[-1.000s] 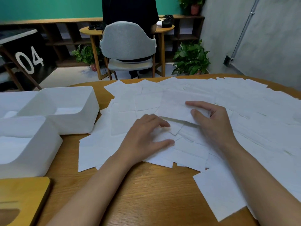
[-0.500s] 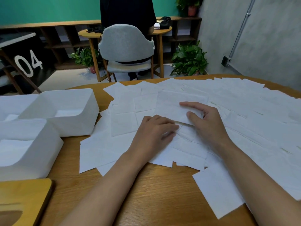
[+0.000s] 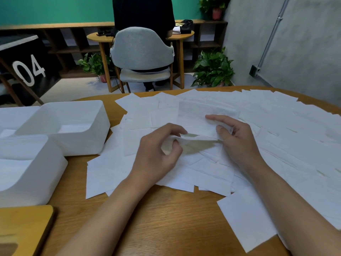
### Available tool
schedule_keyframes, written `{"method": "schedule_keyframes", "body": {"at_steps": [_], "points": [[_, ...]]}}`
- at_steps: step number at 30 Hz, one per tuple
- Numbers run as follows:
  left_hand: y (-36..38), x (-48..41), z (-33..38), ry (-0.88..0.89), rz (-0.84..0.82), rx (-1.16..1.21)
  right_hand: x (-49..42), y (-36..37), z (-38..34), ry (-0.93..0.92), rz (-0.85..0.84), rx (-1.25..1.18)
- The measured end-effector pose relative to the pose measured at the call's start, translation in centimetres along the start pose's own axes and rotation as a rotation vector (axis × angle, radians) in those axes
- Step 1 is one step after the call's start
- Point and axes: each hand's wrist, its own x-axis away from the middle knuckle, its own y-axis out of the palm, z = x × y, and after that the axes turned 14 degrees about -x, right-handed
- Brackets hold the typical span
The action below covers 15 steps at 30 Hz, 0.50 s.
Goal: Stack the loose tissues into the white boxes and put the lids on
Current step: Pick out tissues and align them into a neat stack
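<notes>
Loose white tissues (image 3: 287, 130) lie spread over most of the wooden table (image 3: 158, 222). My left hand (image 3: 158, 156) pinches the near edge of one tissue (image 3: 195, 119) and lifts it off the pile. My right hand (image 3: 238, 139) grips the same tissue at its right side, thumb on top. Two open white boxes stand at the left: the farther box (image 3: 96, 137) and the nearer box (image 3: 42, 182). Each has some white tissue inside.
A wooden lid (image 3: 24, 230) lies at the near left corner. Beyond the table stand a grey chair (image 3: 142, 52), a small round table, potted plants (image 3: 214, 69) and a person in dark clothes.
Both hands went from pressing flat on the pile to pinching one tissue. Its near edge has risen off the tissues below.
</notes>
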Motion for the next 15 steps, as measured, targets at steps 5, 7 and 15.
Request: {"method": "schedule_keyframes", "body": {"at_steps": [5, 7, 15], "points": [[-0.8, -0.9, -0.2, -0.311, 0.006, 0.301, 0.4, 0.2, -0.2, 0.027, -0.161, -0.123], [-1.0, -1.1, -0.6, -0.382, -0.012, 0.375, 0.7, 0.5, -0.5, 0.03, -0.231, -0.125], [-1.5, -1.5, -2.0, -0.55, -0.073, 0.478, 1.1, 1.3, -0.1, -0.025, -0.162, 0.065]]}}
